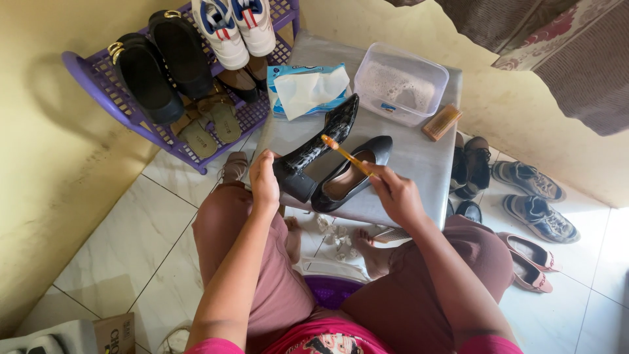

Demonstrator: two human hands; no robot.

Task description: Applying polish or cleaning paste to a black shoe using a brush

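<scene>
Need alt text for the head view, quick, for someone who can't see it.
Seated at a low grey table, a person's left hand grips the heel of a wet black high-heeled shoe while the right hand holds an orange toothbrush over it. A second black shoe, wipes and a soapy tub sit alongside.

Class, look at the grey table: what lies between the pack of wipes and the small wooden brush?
In the head view, a clear plastic tub of soapy water stands between the pack of wipes and the wooden brush on the grey table.
</scene>
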